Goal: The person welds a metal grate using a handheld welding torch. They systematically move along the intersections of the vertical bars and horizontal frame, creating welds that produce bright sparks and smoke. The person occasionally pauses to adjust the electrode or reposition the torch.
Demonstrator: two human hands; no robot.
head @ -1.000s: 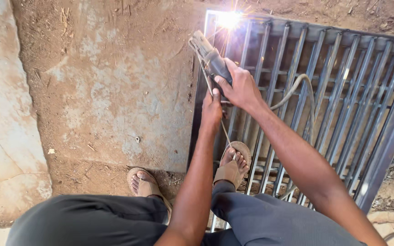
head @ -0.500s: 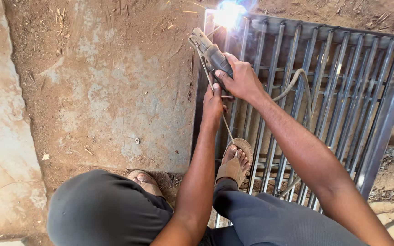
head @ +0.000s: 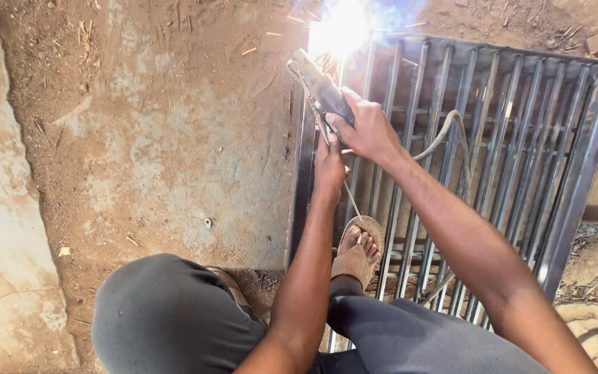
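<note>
Roughly top-centre: both hands meet at a welding tool, arms reaching up from the lower edge of the frame.

Right arm: stretched from the lower right corner up to the middle top, wrist straight.
Right hand: fingers wrapped tight around the dark handle of the welding holder, thumb on its side.
Left arm: rises from the bottom centre, nearly vertical, forearm passing beside the sandalled foot.
Left hand: sits just under the right hand, touching it; fingertips pressed up against the holder's lower end (whether they curl fully around it I cannot tell).
Welding holder: tilted, its nose pointing to the upper left, lying above and ahead of the right-hand knuckles.
Arc glare: a white blaze with sparks at the top of the frame, just beyond the holder's tip, at the top left corner of the metal grille.
Metal grille: flat on the ground, filling the right half of the frame.
Cable: pale, looping over the bars right of the right wrist.
Ground: bare dirt and patchy concrete on the left.
Knee: grey trousers, lower left.
</note>
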